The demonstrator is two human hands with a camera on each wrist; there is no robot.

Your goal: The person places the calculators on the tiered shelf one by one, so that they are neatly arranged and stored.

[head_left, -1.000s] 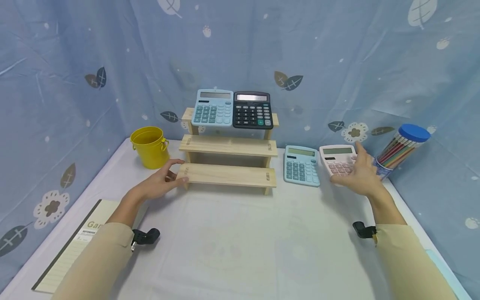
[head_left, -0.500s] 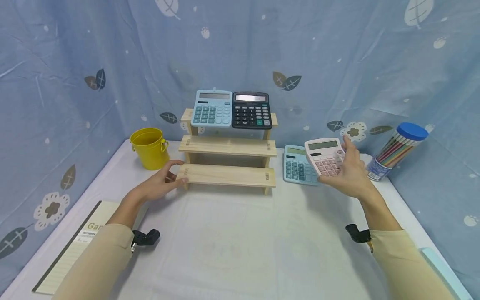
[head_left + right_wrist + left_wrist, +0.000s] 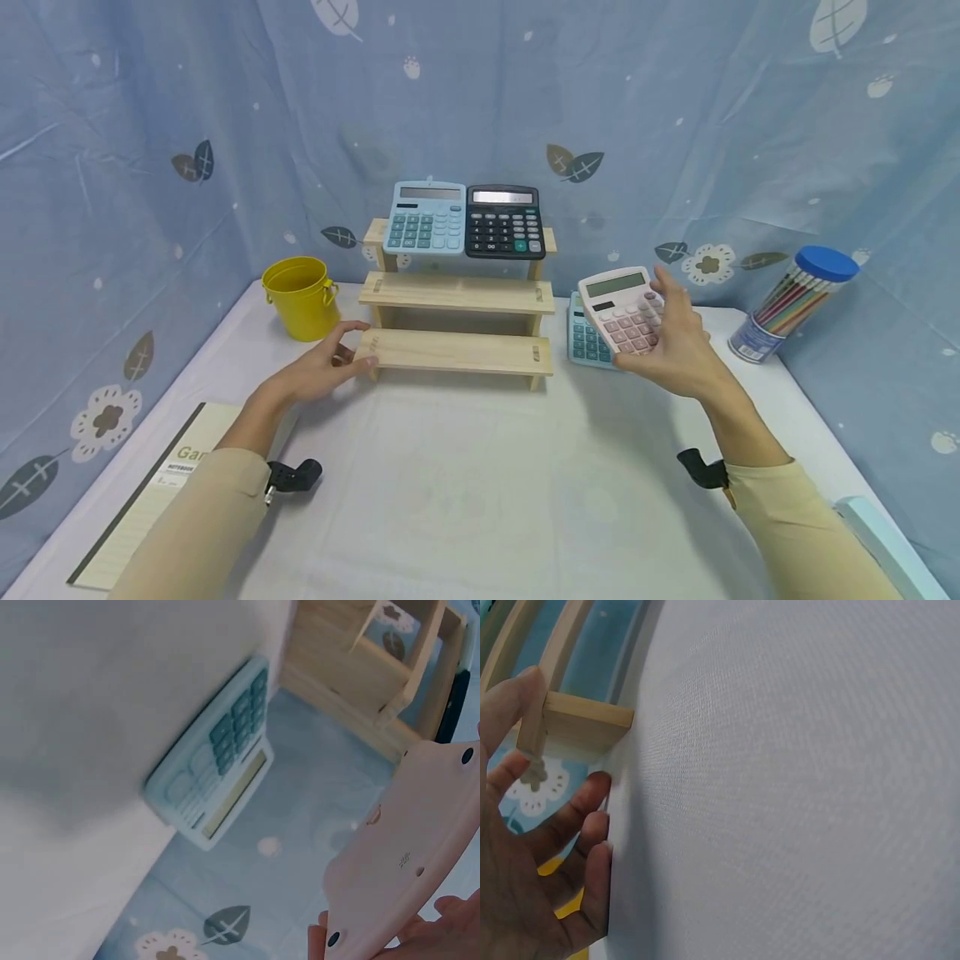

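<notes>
My right hand [image 3: 678, 350] holds a white-and-pink calculator [image 3: 621, 310] by its right side, raised off the table and tilted. Its pale underside shows in the right wrist view. Below and behind it, a light-blue calculator [image 3: 588, 342] lies on the table, partly covered in the head view. With thumb and index finger, my left hand [image 3: 318, 367] grips the left end of the bottom board of a three-step wooden shelf [image 3: 457, 350]; the other fingers are bent near the tabletop. Another light-blue calculator [image 3: 425, 218] and a black calculator [image 3: 506, 222] lean side by side on the top step.
A yellow bucket [image 3: 302, 300] stands left of the shelf. At the right is a blue-lidded tub of pencils [image 3: 787, 308]. A notebook [image 3: 150, 500] lies at the left, partly under my forearm. Patterned blue cloth [image 3: 465, 100] hangs behind and at both sides.
My right hand has lifted the white-and-pink calculator from the table and carried it left, over the light-blue one. The left hand has stayed on the shelf's end.
</notes>
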